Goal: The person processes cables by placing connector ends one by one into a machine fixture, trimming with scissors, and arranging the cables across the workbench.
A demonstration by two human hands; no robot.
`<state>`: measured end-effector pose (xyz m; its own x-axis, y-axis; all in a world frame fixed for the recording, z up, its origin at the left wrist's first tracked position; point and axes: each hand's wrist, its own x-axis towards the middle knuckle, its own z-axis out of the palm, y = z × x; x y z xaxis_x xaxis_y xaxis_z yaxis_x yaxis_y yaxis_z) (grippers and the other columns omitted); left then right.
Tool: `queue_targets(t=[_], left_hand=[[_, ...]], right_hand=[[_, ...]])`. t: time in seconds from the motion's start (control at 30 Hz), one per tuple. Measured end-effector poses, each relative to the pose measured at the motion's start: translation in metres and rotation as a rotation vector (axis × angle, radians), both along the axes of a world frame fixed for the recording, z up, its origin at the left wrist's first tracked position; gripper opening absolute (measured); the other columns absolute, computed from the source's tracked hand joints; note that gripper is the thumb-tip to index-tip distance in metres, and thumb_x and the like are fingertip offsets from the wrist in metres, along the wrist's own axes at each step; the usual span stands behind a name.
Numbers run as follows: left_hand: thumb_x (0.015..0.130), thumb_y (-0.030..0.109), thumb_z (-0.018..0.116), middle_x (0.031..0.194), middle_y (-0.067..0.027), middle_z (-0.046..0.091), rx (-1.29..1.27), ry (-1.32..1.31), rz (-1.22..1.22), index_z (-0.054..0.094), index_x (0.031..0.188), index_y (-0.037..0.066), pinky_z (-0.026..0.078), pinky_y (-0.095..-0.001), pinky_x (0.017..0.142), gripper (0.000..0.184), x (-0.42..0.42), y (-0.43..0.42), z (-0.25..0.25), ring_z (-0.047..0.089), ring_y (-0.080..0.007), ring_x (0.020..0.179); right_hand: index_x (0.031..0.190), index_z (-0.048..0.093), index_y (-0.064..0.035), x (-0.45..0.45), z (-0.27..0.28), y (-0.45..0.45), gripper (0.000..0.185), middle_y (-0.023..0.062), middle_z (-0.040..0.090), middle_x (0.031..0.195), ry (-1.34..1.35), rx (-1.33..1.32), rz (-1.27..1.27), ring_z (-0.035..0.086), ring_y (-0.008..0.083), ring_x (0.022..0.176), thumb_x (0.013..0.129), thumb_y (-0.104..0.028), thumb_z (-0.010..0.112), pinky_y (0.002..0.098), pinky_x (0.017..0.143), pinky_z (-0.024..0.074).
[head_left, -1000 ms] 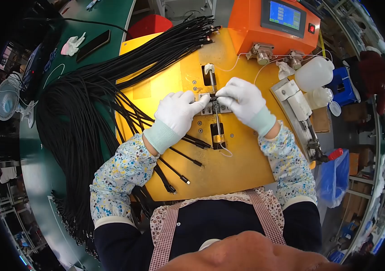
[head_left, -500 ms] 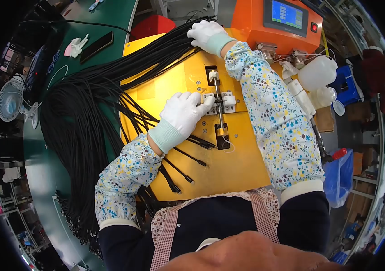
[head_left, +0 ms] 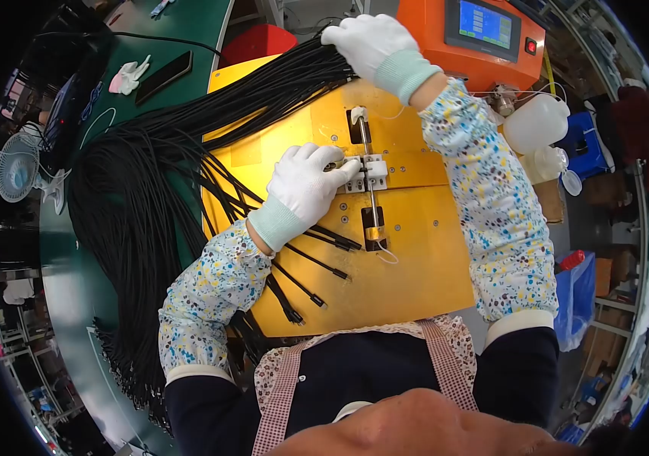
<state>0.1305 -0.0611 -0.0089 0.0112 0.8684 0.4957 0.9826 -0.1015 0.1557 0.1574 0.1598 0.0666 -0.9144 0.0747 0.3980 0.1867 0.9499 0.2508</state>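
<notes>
My left hand (head_left: 303, 181), in a white glove, is closed at the small metal clamp fixture (head_left: 376, 173) on the yellow plate. Between its thumb and forefinger a dark bit of black cable shows; most of it is hidden by the glove. My right hand (head_left: 374, 47), gloved too, is at the far right end of the long bundle of black cables (head_left: 263, 87). Its fingers are bent together over the cables, their tips partly hidden. Below my left wrist several loose cable ends with plugs (head_left: 317, 299) lie on the yellow plate (head_left: 393, 281).
An orange machine (head_left: 446, 64) with a lit screen (head_left: 482, 24) stands behind my right hand. White plastic bottles (head_left: 537, 125) are on the right. Coiled cables (head_left: 123, 190) cover part of the green table (head_left: 73, 266). A white fan (head_left: 20, 169) stands at far left.
My right hand has moved right and slightly up, its sleeve shifting right. My left hand has stayed by the fixture, its fingers now curled more. The metal rod pieces beside the clamp have shifted slightly.
</notes>
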Motion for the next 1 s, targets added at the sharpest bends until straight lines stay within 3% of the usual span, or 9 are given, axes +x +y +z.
queue_targets(t=[0.17, 0.3, 0.4, 0.5, 0.57, 0.6, 0.67, 0.9, 1.0], left_hand=[[0.072, 0.004, 0.063, 0.094, -0.0006, 0.064, -0.043, 0.011, -0.04, 0.07, 0.106, 0.019, 0.048, -0.036, 0.076, 0.038, -0.006, 0.0, 0.002, 0.059, -0.0222, 0.084], [0.073, 0.001, 0.063, 0.103, -0.0019, 0.064, -0.267, -0.175, -0.048, 0.068, 0.111, 0.016, 0.047, -0.0361, 0.084, 0.042, -0.009, -0.006, 0.013, 0.06, -0.0238, 0.091], [0.073, -0.001, 0.064, 0.104, -0.0043, 0.065, -0.12, -0.138, -0.057, 0.063, 0.118, 0.013, 0.046, -0.0365, 0.09, 0.048, 0.006, -0.015, 0.066, 0.061, -0.0242, 0.098], [0.075, 0.001, 0.069, 0.099, -0.011, 0.068, -0.071, -0.333, 0.05, 0.058, 0.124, 0.009, 0.05, -0.0322, 0.086, 0.051, 0.02, -0.015, 0.075, 0.065, -0.0243, 0.095], [0.077, 0.001, 0.07, 0.098, -0.0135, 0.068, -0.319, -0.903, 0.08, 0.059, 0.123, 0.007, 0.052, -0.0296, 0.081, 0.048, 0.019, -0.009, 0.052, 0.066, -0.0248, 0.091], [0.08, 0.002, 0.069, 0.094, -0.0136, 0.067, -0.228, -0.918, 0.011, 0.062, 0.117, 0.005, 0.052, -0.0283, 0.074, 0.038, 0.017, -0.007, 0.035, 0.066, -0.0244, 0.084], [0.081, 0.002, 0.067, 0.09, -0.0134, 0.065, -0.173, -0.782, 0.012, 0.065, 0.113, 0.004, 0.051, -0.0294, 0.071, 0.033, 0.012, -0.005, 0.023, 0.065, -0.0235, 0.08], [0.081, -0.001, 0.059, 0.078, -0.0071, 0.057, -0.215, -0.354, 0.159, 0.068, 0.11, 0.009, 0.048, -0.0314, 0.064, 0.032, 0.01, -0.004, 0.005, 0.058, -0.023, 0.07], [0.078, 0.002, 0.057, 0.075, -0.0041, 0.054, -0.136, -0.116, 0.059, 0.067, 0.112, 0.013, 0.048, -0.0334, 0.063, 0.037, 0.007, -0.006, 0.005, 0.057, -0.0225, 0.071]], right_hand=[[0.105, 0.063, -0.0224, 0.039, 0.005, 0.009, 0.023, 0.0018, 0.062, 0.083, 0.107, 0.155, 0.017, 0.063, 0.02, 0.08, 0.083, -0.016, 0.06, 0.035, 0.068, 0.0512], [0.103, 0.063, -0.0166, 0.06, -0.001, -0.009, 0.016, 0.0055, 0.063, 0.082, 0.11, -0.031, -0.071, 0.064, 0.0247, 0.077, 0.087, -0.018, 0.059, 0.0367, 0.068, 0.0514], [0.097, 0.063, -0.0087, 0.092, -0.01, -0.038, 0.015, 0.0114, 0.066, 0.085, 0.093, -0.594, 0.059, 0.065, 0.0309, 0.082, 0.086, -0.018, 0.062, 0.0389, 0.07, 0.0518], [0.093, 0.064, -0.0049, 0.112, -0.029, -0.07, 0.015, 0.0155, 0.065, 0.082, -0.087, -0.879, 0.287, 0.064, 0.0331, 0.079, 0.084, -0.017, 0.062, 0.0423, 0.071, 0.0513], [0.092, 0.065, -0.005, 0.122, -0.035, -0.082, 0.015, 0.0146, 0.064, 0.083, 0.019, -0.918, 0.266, 0.063, 0.0321, 0.08, 0.084, -0.018, 0.063, 0.0412, 0.07, 0.0506], [0.092, 0.065, -0.0052, 0.125, -0.038, -0.08, 0.015, 0.0139, 0.064, 0.083, 0.02, -1.022, 0.203, 0.063, 0.0318, 0.08, 0.084, -0.017, 0.063, 0.0407, 0.07, 0.0503], [0.093, 0.065, -0.0057, 0.132, -0.041, -0.074, 0.014, 0.0127, 0.063, 0.083, 0.023, -1.23, 0.069, 0.063, 0.0312, 0.08, 0.084, -0.017, 0.063, 0.0395, 0.07, 0.0498], [0.087, 0.065, -0.0066, 0.135, -0.059, -0.067, 0.01, 0.0106, 0.062, 0.084, 0.103, -0.964, 0.045, 0.062, 0.0302, 0.081, 0.083, -0.015, 0.064, 0.039, 0.07, 0.049], [0.086, 0.065, -0.0073, 0.133, -0.06, -0.062, 0.011, 0.0102, 0.062, 0.084, 0.085, -0.921, 0.056, 0.062, 0.0302, 0.081, 0.081, -0.017, 0.065, 0.0388, 0.07, 0.049]])
